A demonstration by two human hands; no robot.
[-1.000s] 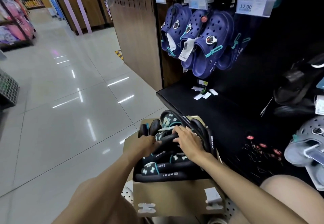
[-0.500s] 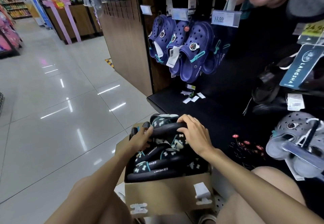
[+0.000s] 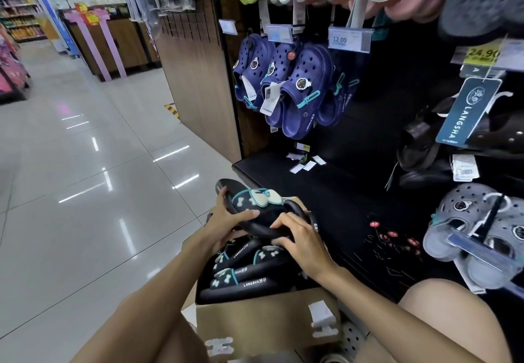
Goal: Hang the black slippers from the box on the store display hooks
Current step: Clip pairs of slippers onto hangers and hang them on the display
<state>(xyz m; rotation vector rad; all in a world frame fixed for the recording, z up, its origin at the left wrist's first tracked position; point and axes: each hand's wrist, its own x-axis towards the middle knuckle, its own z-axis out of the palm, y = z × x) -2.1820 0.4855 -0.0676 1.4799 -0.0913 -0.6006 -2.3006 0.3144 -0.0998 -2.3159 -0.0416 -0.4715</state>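
Lifting now: black slipper pair is up out of the box, unlike 1 second ago
Hands: left hand and right hand both grip it
Next: probably the display hooks

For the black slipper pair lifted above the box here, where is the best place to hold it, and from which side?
Probably by the sole edges at both ends, as now: the left hand grips the toe end of the black slipper pair from the left, and the right hand curls over the rounded heel end from the right. The pair lies flat and long, bow strap up, so end grips steady it.
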